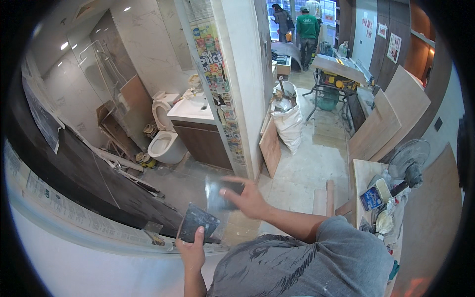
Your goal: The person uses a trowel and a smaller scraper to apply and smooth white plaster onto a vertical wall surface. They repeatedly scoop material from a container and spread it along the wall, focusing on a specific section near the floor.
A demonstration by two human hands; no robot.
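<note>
Presently, dark square spreader plate [199,222] in left hand [192,253]: thumb pressed flat near its lower edge, other fingers mostly hidden beneath. Right hand [250,200] pinches a motion-blurred metallic blade [213,195] beyond the plate's upper right edge; contact unclear. Judgement: blade work under way, neither tool set down; amount done or left cannot be told. Outward: blue-labelled container [371,198] near table's [365,169] left edge
</note>
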